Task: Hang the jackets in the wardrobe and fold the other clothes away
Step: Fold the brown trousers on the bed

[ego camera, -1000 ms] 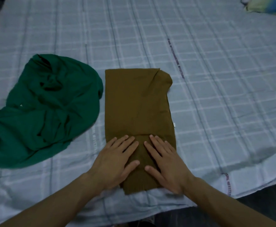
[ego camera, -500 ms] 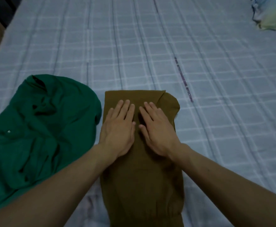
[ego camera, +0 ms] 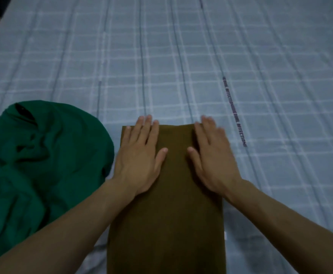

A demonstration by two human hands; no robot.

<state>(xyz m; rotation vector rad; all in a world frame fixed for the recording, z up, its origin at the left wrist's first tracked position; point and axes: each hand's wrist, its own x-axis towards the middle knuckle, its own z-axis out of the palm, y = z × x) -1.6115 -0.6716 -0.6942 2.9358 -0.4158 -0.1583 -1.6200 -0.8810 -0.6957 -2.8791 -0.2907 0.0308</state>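
Pressing brown garment [ego camera: 167, 214] with left hand [ego camera: 140, 157] and right hand [ego camera: 213, 157], palms flat, gripping nothing, probably to smooth creases.

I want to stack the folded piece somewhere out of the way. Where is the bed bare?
The sheet is bare beyond both hands and all along the right of the brown garment. The left is crowded: the crumpled green garment lies close beside the brown one, with only a thin strip between.

A bed [ego camera: 181, 56] under a pale blue checked sheet fills the dimly lit view.
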